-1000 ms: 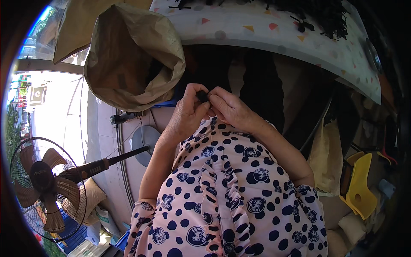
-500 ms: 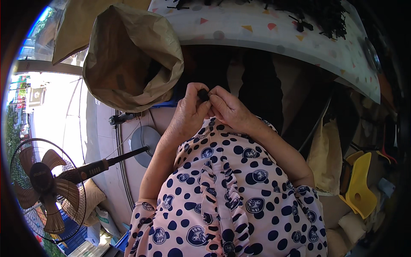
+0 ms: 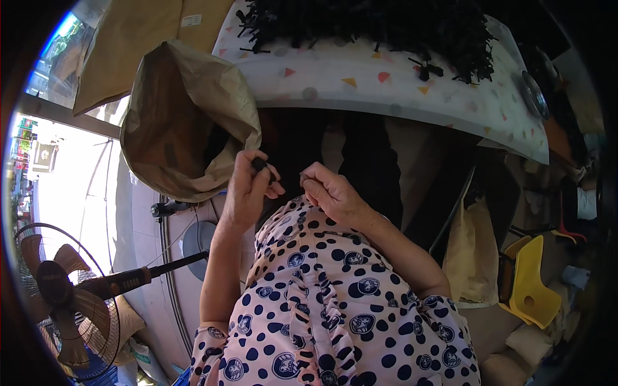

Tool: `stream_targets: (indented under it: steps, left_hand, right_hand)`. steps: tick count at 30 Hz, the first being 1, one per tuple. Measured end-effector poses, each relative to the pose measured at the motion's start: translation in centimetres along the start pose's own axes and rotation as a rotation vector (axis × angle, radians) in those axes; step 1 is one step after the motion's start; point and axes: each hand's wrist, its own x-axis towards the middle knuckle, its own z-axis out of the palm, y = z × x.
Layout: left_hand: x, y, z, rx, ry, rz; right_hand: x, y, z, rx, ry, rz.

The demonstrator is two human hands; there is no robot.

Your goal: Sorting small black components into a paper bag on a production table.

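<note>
A small black piece sits between the thumb and fingers of my left hand; its exact kind is too small to tell. That hand is beside the right edge of a large open brown paper sack. A little to the right, above my lap, my right hand is closed with thumb against forefinger. What its fingertips hold, if anything, I cannot make out. Beyond both hands, a heap of small black pieces lies on the table.
The table has a white cover patterned with coloured shapes. A standing fan is at the left, its pole slanting toward me. On the right are a yellow chair, a brown paper bag and a round metal item at the table's edge.
My hands, together on the black piece before, are now apart. The left hand has moved left toward the sack with the piece. The view has shifted, showing more of the heap.
</note>
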Motion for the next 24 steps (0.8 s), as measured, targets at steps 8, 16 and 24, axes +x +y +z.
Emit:
stream_targets:
  steps: [8, 16, 24]
  left_hand:
    - [0.6, 1.2, -5.5, -0.105, 0.225, 0.059]
    - [1.4, -2.0, -12.6, 0.583, 0.458, 0.024]
    - [3.5, -0.5, -9.0, 1.108, 0.461, 0.379]
  right_hand:
    - [4.8, -1.2, -12.1, -0.607, 0.553, -0.123]
    - [5.9, -2.2, -27.3, -1.285, 0.854, 0.232]
    - [7.7, -1.8, -27.3, -1.404, 0.784, 0.331]
